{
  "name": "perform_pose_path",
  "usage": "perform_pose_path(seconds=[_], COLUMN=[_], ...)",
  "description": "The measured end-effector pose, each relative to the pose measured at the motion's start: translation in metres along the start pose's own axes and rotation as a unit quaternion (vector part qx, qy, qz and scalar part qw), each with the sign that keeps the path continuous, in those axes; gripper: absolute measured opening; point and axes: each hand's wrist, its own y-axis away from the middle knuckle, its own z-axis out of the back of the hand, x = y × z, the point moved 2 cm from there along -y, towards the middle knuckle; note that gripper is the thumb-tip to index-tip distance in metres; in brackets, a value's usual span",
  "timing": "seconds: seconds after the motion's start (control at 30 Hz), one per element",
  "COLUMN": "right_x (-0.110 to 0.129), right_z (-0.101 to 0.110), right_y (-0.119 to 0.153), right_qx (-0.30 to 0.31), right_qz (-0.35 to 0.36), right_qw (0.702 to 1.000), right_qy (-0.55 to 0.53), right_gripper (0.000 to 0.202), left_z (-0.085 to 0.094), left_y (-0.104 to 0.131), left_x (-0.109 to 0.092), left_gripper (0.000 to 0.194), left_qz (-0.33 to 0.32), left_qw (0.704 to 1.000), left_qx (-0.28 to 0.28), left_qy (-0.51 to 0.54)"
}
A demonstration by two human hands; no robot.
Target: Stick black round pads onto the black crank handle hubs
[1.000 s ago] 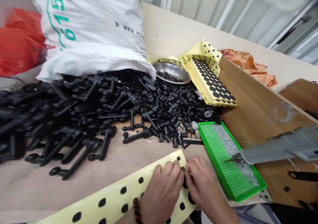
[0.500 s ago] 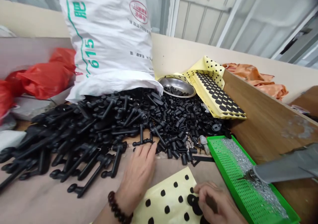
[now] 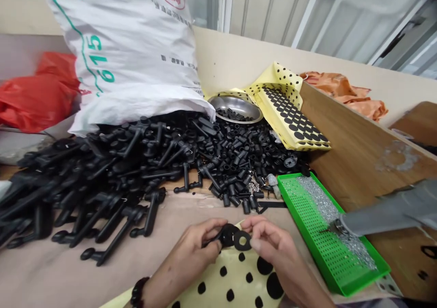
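My left hand [image 3: 196, 253], with a dark bead bracelet at the wrist, is closed on a black plastic part [image 3: 228, 235] with a round end; my fingers partly cover it. Just right of it, my right hand [image 3: 273, 244] pinches a black ring-shaped sticker [image 3: 242, 240], its centre showing pale yellow. The ring is close against the round part; whether they touch I cannot tell. Below both hands lies a yellow sheet [image 3: 215, 294] with small black dots and larger black discs.
Black plastic handles [image 3: 102, 194] and short black sleeves [image 3: 235, 155] are heaped ahead. A white sack [image 3: 136, 57], a metal bowl [image 3: 235, 103] and a folded dotted sheet [image 3: 295, 121] stand behind. A green tray [image 3: 300, 235] of small metal pieces and a grey power screwdriver [image 3: 385, 212] lie right.
My left hand has come back from the heap's edge with a black part. My right hand has lifted a ring sticker off the sheet, and both hands have met. The view has shifted slightly.
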Motion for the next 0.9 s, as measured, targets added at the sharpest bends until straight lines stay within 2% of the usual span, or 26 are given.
perform_pose_path(seconds=[0.23,0.63,0.9], right_x=[-0.008,-0.009,-0.003], right_z=[-0.004,-0.005,-0.005], right_y=[-0.004,-0.006,-0.01], right_qx=[0.009,0.037,0.048], right_qz=[-0.019,-0.011,0.009], right_qw=[1.0,0.998,0.995], right_qy=[-0.009,0.04,0.085], right_gripper=[0.014,0.012,0.014], left_z=[-0.005,-0.006,-0.004], left_y=[-0.004,0.001,0.003], left_x=[0.012,-0.003,-0.011], left_gripper=[0.045,0.053,0.034], left_qz=[-0.036,-0.051,-0.042], left_qw=[0.999,0.997,0.994], left_qx=[0.036,0.06,0.048], left_qy=[0.011,-0.017,-0.093])
